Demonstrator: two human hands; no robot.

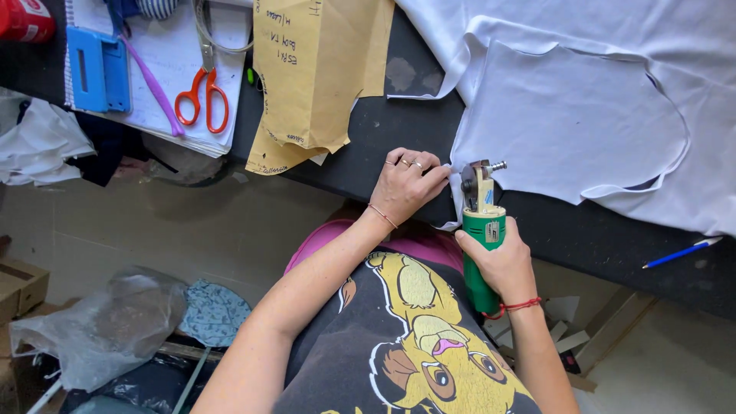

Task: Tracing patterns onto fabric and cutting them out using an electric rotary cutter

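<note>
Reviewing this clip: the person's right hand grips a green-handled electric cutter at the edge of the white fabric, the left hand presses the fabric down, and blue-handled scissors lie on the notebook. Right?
Not quite. The head view shows the scissors have orange handles, not blue. The rest holds: the right hand grips the green-handled electric cutter at the edge of the white fabric, the left hand presses it down, and the scissors lie on the notebook.

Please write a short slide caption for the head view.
Right hand holds green cutter at white fabric; left hand pins its edge.

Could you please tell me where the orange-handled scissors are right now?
In the head view, the orange-handled scissors lie upper left on the white paper, between the purple tool and the brown paper pattern.
</note>
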